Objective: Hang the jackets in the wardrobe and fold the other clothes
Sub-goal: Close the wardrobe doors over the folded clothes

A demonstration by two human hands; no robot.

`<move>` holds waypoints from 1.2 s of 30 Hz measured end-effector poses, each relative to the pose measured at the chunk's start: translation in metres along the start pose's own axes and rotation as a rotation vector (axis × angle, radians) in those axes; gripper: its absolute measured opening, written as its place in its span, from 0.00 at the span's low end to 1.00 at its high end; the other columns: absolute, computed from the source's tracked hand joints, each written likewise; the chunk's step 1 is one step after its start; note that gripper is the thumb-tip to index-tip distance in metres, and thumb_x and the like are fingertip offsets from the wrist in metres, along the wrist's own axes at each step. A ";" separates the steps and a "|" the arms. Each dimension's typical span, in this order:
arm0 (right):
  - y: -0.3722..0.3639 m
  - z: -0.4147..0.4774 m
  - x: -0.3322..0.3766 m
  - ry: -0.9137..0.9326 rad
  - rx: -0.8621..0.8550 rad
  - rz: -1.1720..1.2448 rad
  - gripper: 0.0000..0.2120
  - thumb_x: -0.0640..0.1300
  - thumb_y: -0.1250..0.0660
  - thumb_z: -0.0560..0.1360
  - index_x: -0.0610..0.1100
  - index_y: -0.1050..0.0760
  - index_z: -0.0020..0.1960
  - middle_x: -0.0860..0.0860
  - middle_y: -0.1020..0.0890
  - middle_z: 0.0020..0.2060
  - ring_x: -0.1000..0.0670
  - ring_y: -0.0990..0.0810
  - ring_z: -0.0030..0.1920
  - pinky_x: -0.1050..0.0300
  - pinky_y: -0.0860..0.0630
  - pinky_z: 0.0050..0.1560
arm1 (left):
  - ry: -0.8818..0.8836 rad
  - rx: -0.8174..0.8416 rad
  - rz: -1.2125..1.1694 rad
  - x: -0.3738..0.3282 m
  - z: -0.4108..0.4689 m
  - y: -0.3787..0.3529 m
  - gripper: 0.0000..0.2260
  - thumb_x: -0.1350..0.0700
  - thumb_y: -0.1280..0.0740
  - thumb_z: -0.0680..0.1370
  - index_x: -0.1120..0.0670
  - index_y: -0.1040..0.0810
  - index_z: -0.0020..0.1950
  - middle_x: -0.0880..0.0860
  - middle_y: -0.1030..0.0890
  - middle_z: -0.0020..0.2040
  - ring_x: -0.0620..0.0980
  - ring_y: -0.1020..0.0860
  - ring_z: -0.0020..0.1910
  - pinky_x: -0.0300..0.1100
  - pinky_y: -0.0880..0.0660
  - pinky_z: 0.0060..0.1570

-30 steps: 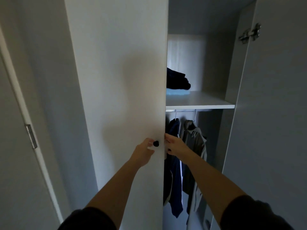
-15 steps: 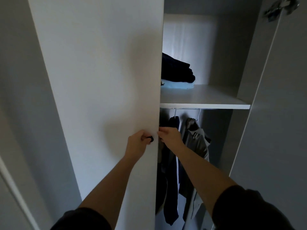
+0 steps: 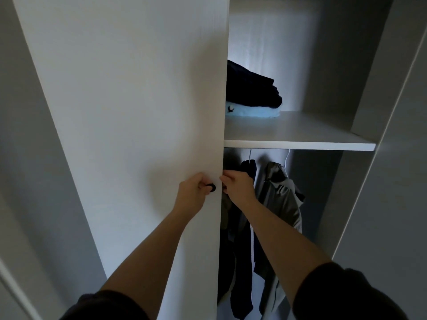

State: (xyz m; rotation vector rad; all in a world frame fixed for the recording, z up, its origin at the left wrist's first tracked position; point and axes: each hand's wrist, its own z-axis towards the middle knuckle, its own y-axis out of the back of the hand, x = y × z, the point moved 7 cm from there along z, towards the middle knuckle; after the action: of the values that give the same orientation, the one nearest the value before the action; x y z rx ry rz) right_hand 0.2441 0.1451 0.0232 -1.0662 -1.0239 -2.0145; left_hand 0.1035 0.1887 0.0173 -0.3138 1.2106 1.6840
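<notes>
Since both your hands are on the wardrobe [image 3: 328, 65] and neither holds a garment, the sorting looks all but done. Its left door [image 3: 138, 112] runs under both hands, part-way across the opening. The right door [image 3: 404, 215] stands wide, well off to the right of your right hand [image 3: 238, 188]. Just behind that hand, two jackets hang from the rail: a dark jacket [image 3: 242, 262] nearest it and a grey jacket [image 3: 285, 204] beside that. Above both hands, on the shelf [image 3: 312, 140], a dark folded pile [image 3: 251, 88] lies on a pale blue folded garment [image 3: 256, 112]. Your left hand [image 3: 191, 195] curls round the black knob [image 3: 211, 187], and your right hand's fingers hook the left door's free edge beside it. By my judgement only closing up remains, though any clothes waiting elsewhere are out of view.
</notes>
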 end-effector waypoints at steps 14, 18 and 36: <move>0.136 -0.123 -0.007 -0.160 -0.252 0.131 0.11 0.40 0.37 0.79 0.41 0.21 0.58 0.47 0.15 0.47 0.52 0.16 0.47 0.56 0.20 0.52 | 0.023 -0.071 -0.268 -0.069 -0.093 0.001 0.14 0.59 0.30 0.75 0.47 0.32 0.54 0.47 0.28 0.49 0.42 0.25 0.38 0.26 0.30 0.35; 0.214 -0.199 0.021 -0.091 -0.414 0.113 0.09 0.37 0.37 0.79 0.44 0.20 0.52 0.51 0.16 0.39 0.60 0.17 0.37 0.67 0.21 0.38 | -0.155 0.091 -0.315 -0.142 -0.124 -0.028 0.09 0.60 0.31 0.75 0.49 0.28 0.49 0.46 0.27 0.47 0.40 0.25 0.38 0.24 0.30 0.40; 0.433 -0.408 0.064 -0.160 -0.835 -0.281 0.10 0.43 0.36 0.79 0.43 0.26 0.60 0.50 0.21 0.53 0.48 0.21 0.53 0.50 0.22 0.54 | -0.587 0.398 -0.456 -0.453 -0.244 -0.099 0.29 0.52 0.33 0.77 0.50 0.39 0.75 0.50 0.39 0.75 0.47 0.40 0.74 0.41 0.40 0.71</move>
State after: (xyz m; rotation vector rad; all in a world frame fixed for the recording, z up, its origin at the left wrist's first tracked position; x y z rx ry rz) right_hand 0.4069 -0.4285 0.0742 -1.5801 -0.3826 -2.7175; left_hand 0.3201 -0.2686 0.1553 0.1417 0.9087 1.0063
